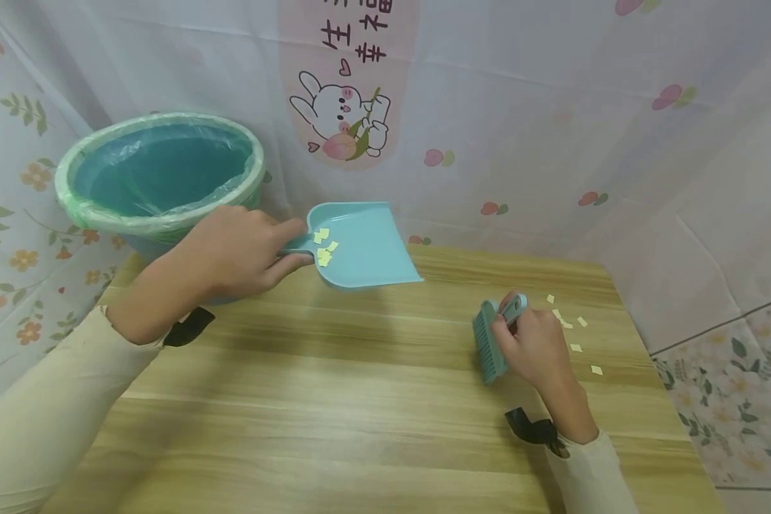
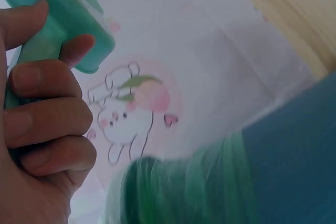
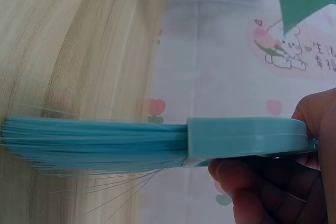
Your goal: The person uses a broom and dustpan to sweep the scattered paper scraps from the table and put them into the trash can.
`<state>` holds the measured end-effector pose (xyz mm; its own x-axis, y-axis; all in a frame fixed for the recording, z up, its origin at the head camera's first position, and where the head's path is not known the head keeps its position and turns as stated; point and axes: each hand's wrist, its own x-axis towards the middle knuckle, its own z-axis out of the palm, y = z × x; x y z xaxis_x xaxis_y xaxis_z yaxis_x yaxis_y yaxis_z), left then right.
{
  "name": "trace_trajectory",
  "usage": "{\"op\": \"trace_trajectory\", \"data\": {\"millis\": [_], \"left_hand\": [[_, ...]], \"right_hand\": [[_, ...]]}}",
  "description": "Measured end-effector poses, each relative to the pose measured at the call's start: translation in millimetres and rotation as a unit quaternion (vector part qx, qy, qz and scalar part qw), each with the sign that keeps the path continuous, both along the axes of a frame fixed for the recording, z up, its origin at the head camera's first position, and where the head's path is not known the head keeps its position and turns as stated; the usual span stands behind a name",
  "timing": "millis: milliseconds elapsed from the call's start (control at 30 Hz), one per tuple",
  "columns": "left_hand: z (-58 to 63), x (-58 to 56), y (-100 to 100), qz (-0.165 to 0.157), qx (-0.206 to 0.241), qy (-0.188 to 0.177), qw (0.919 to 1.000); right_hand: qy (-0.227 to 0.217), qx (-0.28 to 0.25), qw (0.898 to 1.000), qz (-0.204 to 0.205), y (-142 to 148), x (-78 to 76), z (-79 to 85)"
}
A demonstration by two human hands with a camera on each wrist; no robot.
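Note:
My left hand (image 1: 240, 250) grips the handle of a light blue dustpan (image 1: 366, 246), raised above the table beside the bin. Several small yellow paper pieces (image 1: 324, 255) lie in the pan near its handle end. In the left wrist view, curled fingers (image 2: 52, 106) wrap the dustpan's handle. My right hand (image 1: 540, 346) holds a small blue hand brush (image 1: 490, 343) by its handle, over the right part of the table. The right wrist view shows the brush's long bristles (image 3: 100, 142) pointing toward the wood. Just right of that hand, more yellow paper pieces (image 1: 576, 348) are scattered on the tabletop.
A blue bin (image 1: 253, 171) lined with a thin greenish plastic bag stands at the back left, by the table's edge. Behind the wooden table (image 1: 334, 428) hangs a white cloth (image 1: 520, 107) printed with a rabbit and fruit. Floral cloth (image 1: 19, 264) covers the left side.

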<state>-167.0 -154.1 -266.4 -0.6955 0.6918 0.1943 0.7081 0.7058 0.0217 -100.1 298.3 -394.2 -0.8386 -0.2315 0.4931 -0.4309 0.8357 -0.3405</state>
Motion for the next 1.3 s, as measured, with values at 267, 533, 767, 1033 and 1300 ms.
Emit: {"op": "trace_trajectory", "data": {"millis": [267, 533, 767, 1033, 1300], "left_hand": [[19.1, -4.6, -25.4, 0.034, 0.006, 0.024, 0.9991], [32.6, -9.2, -51.2, 0.072, 0.005, 0.023, 0.9971], [37.1, -14.6, -76.5, 0.088, 0.016, 0.029, 0.9955], [37.0, -22.5, -110.8, 0.097, 0.030, 0.052, 0.9935], [39.8, -21.5, -140.3, 0.139, 0.016, 0.034, 0.9896]], "right_hand": [[0.011, 0.003, 1.000, 0.001, 0.1, 1.3, 0.6], [0.006, 0.001, 1.000, 0.001, 0.6, 0.1, 0.3], [-0.002, -0.004, 1.000, 0.004, 2.2, -0.6, 0.2], [-0.005, -0.010, 1.000, 0.001, 0.4, 0.2, 3.1], [-0.020, -0.013, 1.000, -0.007, 0.6, 1.2, 5.3]]}}
